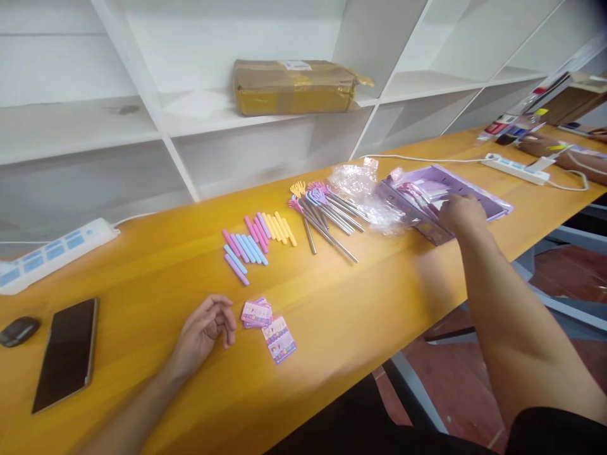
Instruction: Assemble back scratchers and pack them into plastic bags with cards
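Note:
My right hand is at the near side of an open purple box, its fingers curled down toward the contents. What they grip is hidden. Pink and white wrapped pieces lie inside the box. My left hand hovers over the table, loosely bent with fingers apart and nothing in it. Just right of it lie a small stack of printed cards and a single card. Farther back are pink, purple, blue and yellow tubes in rows, beside metal rods with coloured hand-shaped heads.
Crumpled clear plastic lies against the box. A power strip, a phone and a mouse are at left. Another power strip, bottles and another person's arm are at right. A taped carton sits on the shelf.

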Demonstrator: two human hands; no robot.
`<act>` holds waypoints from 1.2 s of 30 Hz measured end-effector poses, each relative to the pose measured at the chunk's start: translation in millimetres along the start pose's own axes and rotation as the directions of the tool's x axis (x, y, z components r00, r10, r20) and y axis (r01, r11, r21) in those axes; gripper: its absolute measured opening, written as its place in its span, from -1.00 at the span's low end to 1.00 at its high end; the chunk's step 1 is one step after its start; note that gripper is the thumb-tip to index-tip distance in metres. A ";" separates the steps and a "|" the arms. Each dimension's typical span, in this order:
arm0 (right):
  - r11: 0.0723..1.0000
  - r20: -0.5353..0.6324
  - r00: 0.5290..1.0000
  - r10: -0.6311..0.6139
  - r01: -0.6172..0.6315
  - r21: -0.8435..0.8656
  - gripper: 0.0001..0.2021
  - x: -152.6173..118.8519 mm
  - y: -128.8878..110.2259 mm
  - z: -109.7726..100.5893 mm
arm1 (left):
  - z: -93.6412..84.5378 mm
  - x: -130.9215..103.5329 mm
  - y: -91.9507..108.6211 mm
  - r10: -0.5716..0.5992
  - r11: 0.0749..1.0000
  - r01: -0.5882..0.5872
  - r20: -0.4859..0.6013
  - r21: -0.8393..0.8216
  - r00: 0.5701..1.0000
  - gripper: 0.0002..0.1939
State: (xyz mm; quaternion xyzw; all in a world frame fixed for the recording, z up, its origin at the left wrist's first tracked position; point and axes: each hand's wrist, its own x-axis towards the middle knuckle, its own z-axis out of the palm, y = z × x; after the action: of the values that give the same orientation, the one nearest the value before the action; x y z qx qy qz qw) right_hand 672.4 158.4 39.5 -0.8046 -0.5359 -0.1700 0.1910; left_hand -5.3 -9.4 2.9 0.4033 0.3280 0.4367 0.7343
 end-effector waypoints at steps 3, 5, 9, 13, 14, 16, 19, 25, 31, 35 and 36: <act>0.991 -0.045 0.990 0.135 -0.133 0.034 -0.63 -7.5 -25.4 -15.7 | 0.7 -0.2 -0.1 -0.004 1.000 0.004 -0.008 0.004 1.000 -0.74; 0.990 -0.037 0.994 0.108 -0.103 0.100 -0.62 -14.3 -50.2 -25.3 | 0.7 -0.1 -0.4 -0.004 1.000 0.004 -0.011 0.006 1.000 -0.74; 0.962 0.034 0.995 -0.093 0.081 0.262 -0.70 -36.5 -109.5 -36.0 | 0.0 0.0 -0.9 -0.005 1.000 0.005 -0.005 0.008 1.000 -0.74; 0.889 0.126 0.936 -0.327 0.260 0.376 -0.80 -70.0 -173.0 -35.2 | 0.1 -0.1 -1.3 -0.006 0.999 0.006 0.002 0.032 1.000 -0.74; 0.873 0.175 0.906 -0.384 0.296 0.387 -0.81 -79.1 -188.0 -33.6 | 0.3 -0.2 -1.7 -0.004 0.999 0.004 -0.001 0.042 1.000 -0.75; 0.863 0.258 0.860 -0.440 0.325 0.387 -0.79 -96.2 -213.7 -29.0 | 0.9 -1.0 -3.3 -0.003 0.998 0.004 -0.011 0.060 1.000 -0.75; 0.885 0.294 0.865 -0.407 0.294 0.360 -0.73 -116.6 -236.5 -19.2 | 1.5 -3.9 -6.4 0.013 0.994 -0.008 -0.042 0.112 0.999 -0.76; 0.889 0.279 0.877 -0.391 0.281 0.361 -0.70 -130.6 -231.1 -6.9 | -4.4 -5.3 1.1 0.265 0.761 -0.098 -0.169 0.641 0.949 -0.88; 0.894 0.388 0.840 -0.378 0.224 0.387 -0.77 -129.2 -222.8 -3.5 | -2.7 10.5 14.6 0.232 0.224 -0.195 0.142 0.955 0.962 -0.44; 0.896 0.420 0.835 -0.354 0.173 0.410 -0.74 -129.3 -226.6 0.7 | 2.2 18.3 11.4 0.122 0.087 -0.205 0.193 0.975 0.974 -0.30; 0.892 0.424 0.832 -0.358 0.170 0.419 -0.71 -129.4 -227.2 1.1 | 2.0 19.0 9.8 0.104 0.062 -0.203 0.196 0.977 0.975 -0.30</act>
State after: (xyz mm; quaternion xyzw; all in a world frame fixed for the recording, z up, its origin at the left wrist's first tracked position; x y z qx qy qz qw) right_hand 414.2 135.9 5.1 -0.6881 -0.6961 0.1165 0.1686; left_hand 0.3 10.1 10.0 0.8408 0.4649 0.1587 0.2273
